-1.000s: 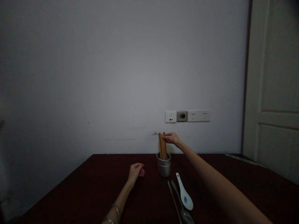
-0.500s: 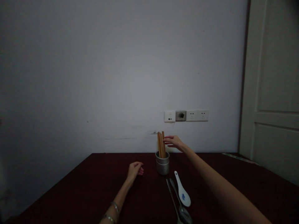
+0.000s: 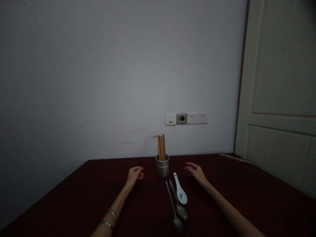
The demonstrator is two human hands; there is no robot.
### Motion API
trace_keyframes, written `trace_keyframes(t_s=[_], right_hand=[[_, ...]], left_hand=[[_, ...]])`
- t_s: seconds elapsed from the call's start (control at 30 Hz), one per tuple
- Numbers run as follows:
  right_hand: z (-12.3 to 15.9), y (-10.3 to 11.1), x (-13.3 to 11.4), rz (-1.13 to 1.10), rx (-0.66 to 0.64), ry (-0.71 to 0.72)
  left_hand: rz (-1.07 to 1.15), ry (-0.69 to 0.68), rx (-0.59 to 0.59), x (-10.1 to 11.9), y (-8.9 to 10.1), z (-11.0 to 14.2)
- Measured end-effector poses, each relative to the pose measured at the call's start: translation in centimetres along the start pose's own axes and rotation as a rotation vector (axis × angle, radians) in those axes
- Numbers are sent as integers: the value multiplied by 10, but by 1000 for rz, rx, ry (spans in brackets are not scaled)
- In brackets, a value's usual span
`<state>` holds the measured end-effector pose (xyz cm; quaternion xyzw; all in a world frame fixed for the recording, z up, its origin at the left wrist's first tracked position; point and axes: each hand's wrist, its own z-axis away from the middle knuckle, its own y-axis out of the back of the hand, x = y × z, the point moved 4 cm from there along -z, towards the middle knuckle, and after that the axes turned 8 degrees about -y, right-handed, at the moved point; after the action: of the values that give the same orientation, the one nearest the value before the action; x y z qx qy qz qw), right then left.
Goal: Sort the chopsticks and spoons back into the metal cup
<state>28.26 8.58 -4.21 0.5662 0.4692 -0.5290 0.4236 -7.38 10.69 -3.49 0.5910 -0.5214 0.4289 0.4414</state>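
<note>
A grey metal holder (image 3: 162, 168) stands upright on the dark red table, with several wooden chopsticks (image 3: 161, 148) leaning in it. My left hand (image 3: 134, 174) rests on the table to the left of the holder, fingers curled in and nothing seen in them. On the other side, my right hand (image 3: 195, 171) is apart from the holder, its fingers loosely stretched and holding nothing. A white soup spoon (image 3: 181, 192) with a blue mark lies nearest to it. Beside that lie two metal spoons, a larger one (image 3: 181, 212) and a long-handled one (image 3: 178, 225).
The table (image 3: 81, 194) runs back to a pale wall (image 3: 138, 72). Wall sockets (image 3: 197, 118) sit above the table's far edge. A panelled door (image 3: 278, 82) stands on the right. A thin strip (image 3: 234, 158) lies along the table's back right edge.
My right hand has left the chopsticks and come down to the right, near the tabletop. The view has shifted, so everything appears further left. My left hand stays curled on the table.
</note>
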Motion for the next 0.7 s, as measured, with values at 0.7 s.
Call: trace_keyframes(t_s=[0.7], right_hand=[[11,-8,-8,206,-33,50]], left_hand=[[-495,268,-696,60,-46,46]])
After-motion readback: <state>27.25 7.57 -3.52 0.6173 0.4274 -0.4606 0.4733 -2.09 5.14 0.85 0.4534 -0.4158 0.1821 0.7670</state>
